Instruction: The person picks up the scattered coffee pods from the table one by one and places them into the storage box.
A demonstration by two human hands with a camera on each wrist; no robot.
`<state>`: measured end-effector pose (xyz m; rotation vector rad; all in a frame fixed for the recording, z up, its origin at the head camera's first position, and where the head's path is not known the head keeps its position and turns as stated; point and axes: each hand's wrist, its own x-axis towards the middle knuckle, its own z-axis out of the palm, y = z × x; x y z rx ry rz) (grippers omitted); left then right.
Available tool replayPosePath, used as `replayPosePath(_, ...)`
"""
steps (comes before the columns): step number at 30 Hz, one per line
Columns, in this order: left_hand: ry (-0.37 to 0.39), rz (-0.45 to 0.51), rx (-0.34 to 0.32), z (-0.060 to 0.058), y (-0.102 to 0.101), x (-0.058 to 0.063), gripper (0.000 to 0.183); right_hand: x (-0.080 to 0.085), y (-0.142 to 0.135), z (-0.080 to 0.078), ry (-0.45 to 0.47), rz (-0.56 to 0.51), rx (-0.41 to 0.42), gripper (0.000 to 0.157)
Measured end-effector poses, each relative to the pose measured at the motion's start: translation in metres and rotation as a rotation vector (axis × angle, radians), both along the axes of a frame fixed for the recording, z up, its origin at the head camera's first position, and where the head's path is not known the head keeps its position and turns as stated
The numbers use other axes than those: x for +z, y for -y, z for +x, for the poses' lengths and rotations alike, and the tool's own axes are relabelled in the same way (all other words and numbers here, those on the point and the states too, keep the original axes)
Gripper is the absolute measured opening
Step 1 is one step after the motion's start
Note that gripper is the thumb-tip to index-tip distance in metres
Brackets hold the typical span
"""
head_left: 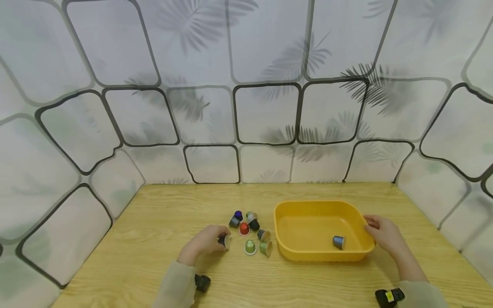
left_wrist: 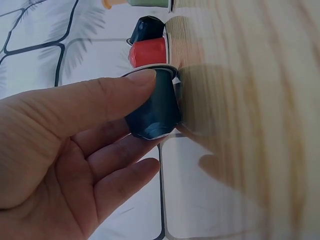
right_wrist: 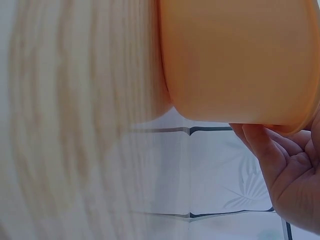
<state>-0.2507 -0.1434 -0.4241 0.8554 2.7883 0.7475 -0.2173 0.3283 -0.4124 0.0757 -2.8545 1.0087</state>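
Note:
My left hand pinches a dark blue coffee capsule between thumb and fingers, just above the wooden table. In the head view the capsule's pale lid faces right. Just right of that hand lie several loose capsules, among them a red capsule, a green capsule and a second green capsule on its side. My right hand holds the right end of a yellow plastic bin at its rim; the thumb's contact is hidden in the right wrist view. Inside the bin a blue capsule lies on its side.
The wooden table extends around the capsules and bin. Behind it and at both sides stands patterned fabric with dark outlines and leaf prints. Dark capsules and a purple capsule cluster at the back of the loose group.

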Motion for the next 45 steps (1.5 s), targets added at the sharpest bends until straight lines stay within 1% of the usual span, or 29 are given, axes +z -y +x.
replayPosePath(5, 0.004, 0.004, 0.015, 0.0, 0.0, 0.0, 0.029, 0.0, 0.001, -0.001, 0.008, -0.009, 0.003, 0.04)
replayPosePath(10, 0.018, 0.093, 0.036, 0.001, 0.0, 0.001, 0.026, 0.002, 0.001, 0.001, 0.008, -0.002, -0.001, 0.04)
replayPosePath(14, -0.006, 0.141, 0.055, 0.001, 0.0, 0.002, 0.022, 0.001, 0.001, 0.0, 0.001, -0.003, -0.001, 0.039)
replayPosePath(21, -0.084, 0.18, 0.069, 0.0, 0.001, 0.009, 0.02, 0.001, 0.001, 0.0, -0.002, 0.008, -0.001, 0.04)
replayPosePath(27, -0.136, 0.248, 0.116, 0.0, -0.002, 0.017, 0.032, 0.003, 0.002, 0.001, -0.005, -0.001, -0.003, 0.039)
replayPosePath(31, -0.187, 0.311, 0.136, 0.001, -0.003, 0.019, 0.038, 0.003, 0.002, 0.001, -0.002, -0.005, 0.0, 0.04)
replayPosePath(36, -0.255, 0.392, 0.112, 0.003, -0.003, 0.021, 0.041, 0.002, 0.001, 0.001, 0.001, -0.006, -0.003, 0.04)
replayPosePath(39, -0.285, 0.418, 0.094, 0.003, -0.003, 0.022, 0.042, 0.002, 0.001, 0.0, -0.002, -0.003, -0.001, 0.039)
replayPosePath(42, -0.3, 0.436, 0.094, 0.004, -0.004, 0.024, 0.043, 0.002, 0.001, 0.001, -0.002, 0.002, 0.001, 0.039)
replayPosePath(45, -0.31, 0.445, 0.107, 0.005, -0.006, 0.025, 0.044, 0.001, 0.001, 0.0, -0.001, 0.004, 0.001, 0.039)
